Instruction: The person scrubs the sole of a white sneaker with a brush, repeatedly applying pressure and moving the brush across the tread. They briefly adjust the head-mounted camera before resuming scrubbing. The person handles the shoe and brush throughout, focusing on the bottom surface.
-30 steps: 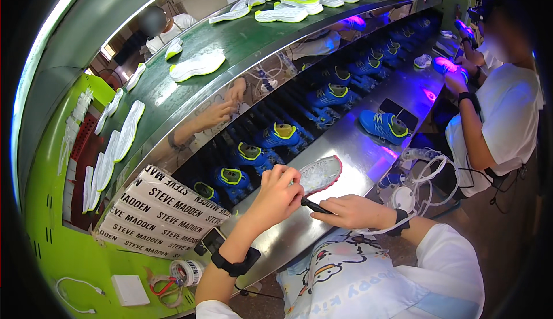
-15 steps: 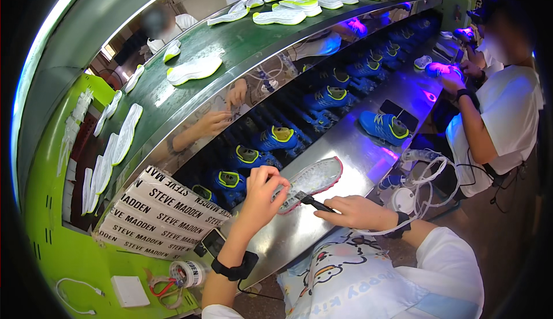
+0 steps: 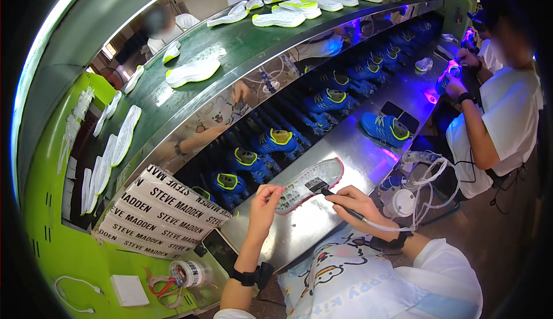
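Note:
A pale grey shoe sole with a pink-red rim lies on the metal ledge in front of me. My left hand is closed at its near left end, thumb and fingertips pinched on the edge. A dark brush with a flat, wide head is in my right hand, its bristles over the middle of the sole. A clear tube runs from the brush handle past my right wrist.
Blue shoes stand in a row on the lower rack, and another blue shoe sits on the ledge. White soles lie on the green belt. A white-lidded cup stands at right, near a co-worker handling a shoe.
The brush has moved from the sole's left end to its middle, up and to the right. My left hand has dropped lower to the edge. The co-worker's shoe has been tilted up.

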Demonstrator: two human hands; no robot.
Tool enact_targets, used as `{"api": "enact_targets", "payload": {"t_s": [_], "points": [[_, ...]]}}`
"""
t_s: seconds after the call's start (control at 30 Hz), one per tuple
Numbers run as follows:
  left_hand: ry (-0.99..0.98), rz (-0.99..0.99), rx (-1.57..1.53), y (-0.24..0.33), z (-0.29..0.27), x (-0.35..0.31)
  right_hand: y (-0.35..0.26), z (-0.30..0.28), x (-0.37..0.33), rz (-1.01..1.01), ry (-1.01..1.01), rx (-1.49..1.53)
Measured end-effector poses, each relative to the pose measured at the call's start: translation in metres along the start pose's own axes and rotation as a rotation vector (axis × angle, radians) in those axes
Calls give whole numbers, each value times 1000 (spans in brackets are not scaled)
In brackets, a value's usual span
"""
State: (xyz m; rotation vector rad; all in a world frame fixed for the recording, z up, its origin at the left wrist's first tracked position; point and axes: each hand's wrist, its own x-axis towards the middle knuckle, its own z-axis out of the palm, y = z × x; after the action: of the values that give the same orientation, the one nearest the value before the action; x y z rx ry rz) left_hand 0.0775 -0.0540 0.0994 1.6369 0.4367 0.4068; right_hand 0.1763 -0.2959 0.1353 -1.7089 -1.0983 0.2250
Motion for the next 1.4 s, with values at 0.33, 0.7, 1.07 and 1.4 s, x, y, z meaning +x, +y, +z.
{"api": "enact_targets", "payload": {"t_s": [0.33,0.7,1.07,1.4], "points": [[134,133,517,-43,3,-5,-10,-1,-4,54,52,56],[187,511,852,-19,2,4,-7,-9,-2,52,83,80],[619,376,664,254,-110,123,-3,-18,9,60,202,202],[623,-67,937,201,-170,252,-14,-2,20,186,19,578]]}}
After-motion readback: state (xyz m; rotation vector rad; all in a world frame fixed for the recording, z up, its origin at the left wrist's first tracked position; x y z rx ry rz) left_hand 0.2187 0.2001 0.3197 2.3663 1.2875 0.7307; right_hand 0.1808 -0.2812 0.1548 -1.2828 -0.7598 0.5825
